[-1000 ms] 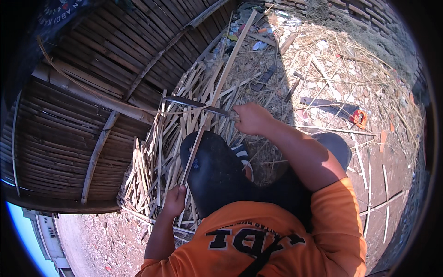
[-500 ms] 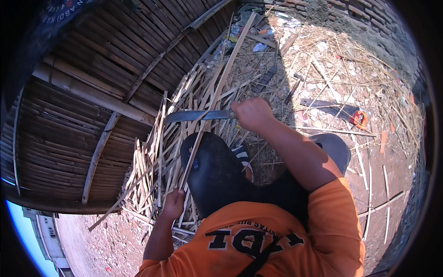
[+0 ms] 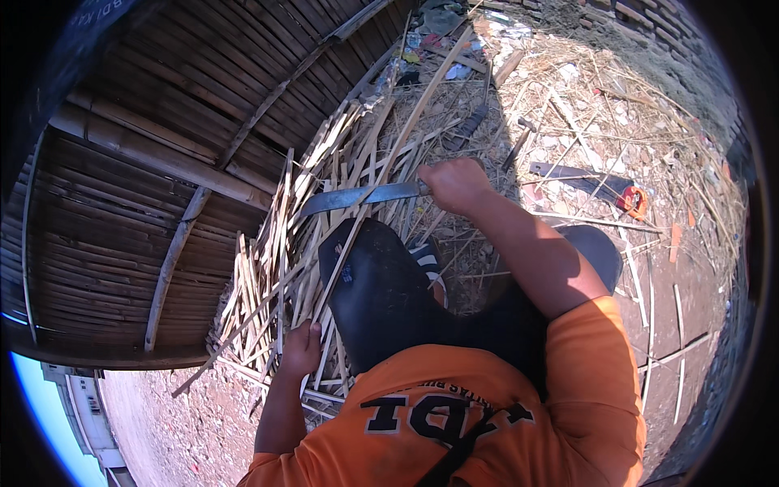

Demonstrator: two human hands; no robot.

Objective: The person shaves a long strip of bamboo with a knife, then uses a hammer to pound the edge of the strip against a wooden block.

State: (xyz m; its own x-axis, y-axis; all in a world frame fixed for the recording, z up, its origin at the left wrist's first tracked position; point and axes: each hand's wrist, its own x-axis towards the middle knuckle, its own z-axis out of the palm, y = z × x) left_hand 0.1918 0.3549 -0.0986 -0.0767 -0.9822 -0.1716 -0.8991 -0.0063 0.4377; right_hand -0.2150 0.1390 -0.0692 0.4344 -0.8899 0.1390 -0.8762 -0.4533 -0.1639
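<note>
A long split bamboo strip (image 3: 430, 96) runs from the far debris, past the inner side of my left knee, down to my left hand (image 3: 302, 349). The fingers of that hand are closed round its near end. My right hand (image 3: 458, 185) grips the handle of a machete. The machete's grey blade (image 3: 357, 197) points left and lies across the strip, just beyond my left knee (image 3: 365, 268). Whether its edge bites into the bamboo cannot be made out.
Many loose bamboo strips (image 3: 264, 300) are heaped to my left, against a slatted bamboo wall (image 3: 114, 235). To the right lie a handsaw (image 3: 580, 180) with an orange handle and a hammer (image 3: 519, 142). Straw and rubbish cover the ground towards a brick wall (image 3: 649, 49).
My right hand and the machete have shifted slightly right and away from me. The strip's far end has swung a little to the right. My left hand keeps its hold.
</note>
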